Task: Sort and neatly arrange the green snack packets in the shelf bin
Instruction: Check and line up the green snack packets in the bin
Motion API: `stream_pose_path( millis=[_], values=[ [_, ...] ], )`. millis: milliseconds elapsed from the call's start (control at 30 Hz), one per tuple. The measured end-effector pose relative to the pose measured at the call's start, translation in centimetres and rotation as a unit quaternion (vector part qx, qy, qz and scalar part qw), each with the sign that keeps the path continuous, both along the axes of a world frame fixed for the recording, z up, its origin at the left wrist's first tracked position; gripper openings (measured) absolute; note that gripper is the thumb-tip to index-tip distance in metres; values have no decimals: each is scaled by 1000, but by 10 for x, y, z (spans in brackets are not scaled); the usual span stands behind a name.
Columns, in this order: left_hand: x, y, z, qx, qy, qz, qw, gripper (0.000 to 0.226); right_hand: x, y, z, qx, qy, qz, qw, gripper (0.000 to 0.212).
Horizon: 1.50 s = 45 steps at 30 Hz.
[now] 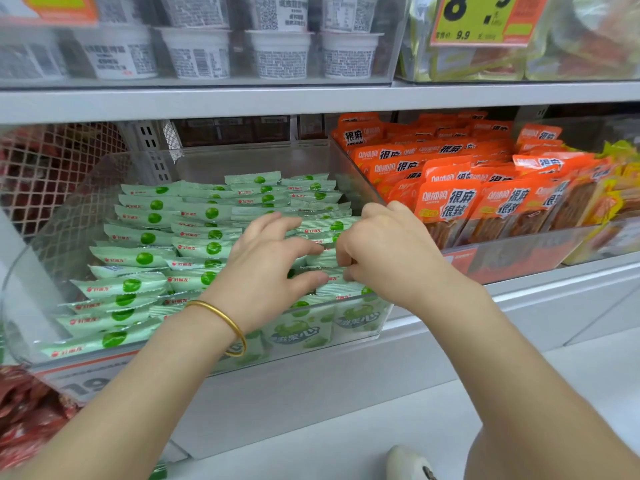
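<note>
The green packets (149,258) lie in rows in the clear bin (24,299) on the middle shelf, w/ orange packets (446,202) just beside, on the right. The left hand (266,268) — gold bangle (221,320) on its wrist — curls thumb & fingers round packets in the right row. The right hand (384,258) pinches packets there too, fingers bent.

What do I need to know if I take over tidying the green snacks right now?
Left hand: grips green packets in the right-hand row of the clear bin.
Right hand: pinches packets in that same row.
Done: the left and middle rows look fairly tidy, standing in overlapping lines.
Left: straighten the right row near the front, where both hands are.
</note>
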<state>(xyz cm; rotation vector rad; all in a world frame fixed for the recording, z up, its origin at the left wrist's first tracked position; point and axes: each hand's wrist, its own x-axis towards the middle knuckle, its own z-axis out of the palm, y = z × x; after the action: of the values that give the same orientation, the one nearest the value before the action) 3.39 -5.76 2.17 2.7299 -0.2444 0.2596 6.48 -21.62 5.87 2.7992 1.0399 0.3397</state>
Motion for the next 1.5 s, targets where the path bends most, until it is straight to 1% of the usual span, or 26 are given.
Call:
stream_pose_path(
  millis=[133,300,400,467,500,567,633,700,767,833,900,967,1000,1100,1167,1267,1300,1400,1433,1467,1500],
  values=[
    [1,0,0,21,6,-4,1000,46,0,1,-2,12,3,-4,1000,6],
    [1,-1,0,23,5,0,1000,49,-6,-2,-3,45,-10,-12,999,15],
    [1,-1,1,17,2,6,1000,56,-9,-3,2,93,-10,-22,995,22],
    [-1,0,3,-9,-13,8,1000,63,-11,-4,9,148,-22,-17,989,14],
    [-2,-1,5,-29,-27,7,999,66,-11,-5,12,190,-35,-8,981,8],
    [-5,-2,13,-70,-64,5,995,66,-10,-8,16,294,-41,9,955,5],
    [-7,-4,21,-122,-87,-2,989,54,-8,-8,17,389,-32,24,920,6],
    [-8,-6,26,-219,-64,-25,973,36,-5,-6,14,462,-9,37,886,7],
    [-8,-6,29,-340,-32,-39,939,25,-2,-4,12,529,32,52,847,12],
    [-8,-5,30,-425,-28,-31,904,23,1,-3,12,572,67,63,815,25],
    [-8,-3,32,-473,-33,-21,880,20,3,-3,11,606,116,72,784,36],
    [-9,-2,34,-512,-25,-20,859,19,3,-2,11,639,185,88,741,38],
    [-10,-2,35,-526,-20,-21,850,19,3,-2,10,645,210,98,728,36],
    [-11,-2,35,-530,-16,-34,847,22,4,3,8,630,236,110,731,27],
    [-13,-2,36,-539,-3,-58,840,27,7,7,5,653,240,98,711,24],
    [-13,1,34,-532,31,-100,840,51,13,9,-1,696,261,90,663,23],
    [-13,3,33,-530,38,-104,840,57,13,9,-2,702,268,90,653,23],
    [-13,5,31,-530,29,-83,843,65,15,13,-4,709,269,80,647,25],
    [-14,4,30,-516,8,-61,854,64,14,13,-5,709,266,77,648,26],
    [-15,5,28,-476,-33,-31,878,62,15,14,-6,706,257,75,655,25],
    [-15,5,27,-409,-90,2,908,58,15,15,-7,701,249,72,664,25]
  ],
)
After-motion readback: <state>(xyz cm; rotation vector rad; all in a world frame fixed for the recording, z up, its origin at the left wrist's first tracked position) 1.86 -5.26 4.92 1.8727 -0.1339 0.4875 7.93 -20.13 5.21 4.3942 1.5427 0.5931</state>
